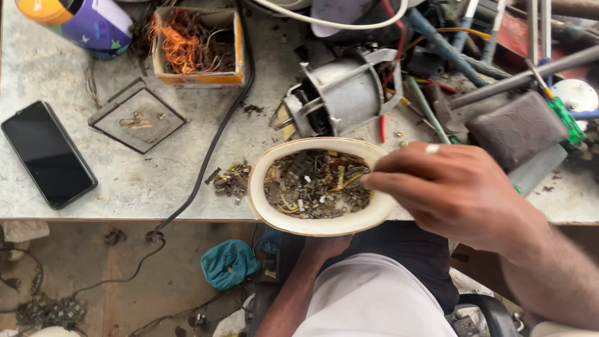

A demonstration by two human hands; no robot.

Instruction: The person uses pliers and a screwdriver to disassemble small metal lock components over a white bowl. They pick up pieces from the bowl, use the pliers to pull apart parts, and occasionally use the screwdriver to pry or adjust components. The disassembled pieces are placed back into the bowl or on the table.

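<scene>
A cream oval bowl (269, 211) full of small screws, metal bits and yellow wire scraps hangs over the front edge of the worn grey workbench (125, 187). My left hand (326, 243) is under the bowl and holds it up; only its wrist and forearm show below the rim. My right hand (455, 190), with a ring on one finger, reaches in from the right. Its fingertips are bunched together over the bowl's right rim, touching the parts. Whether they pinch anything is hidden.
Left of the bowl lies a small heap of screws (229, 180). Behind it are a grey electric motor (340, 93), a black cable (212, 143), a cardboard box of copper wire (196, 43), a square black lid (137, 118) and a dark phone (47, 156). A brown wallet (515, 128) and tools crowd the right.
</scene>
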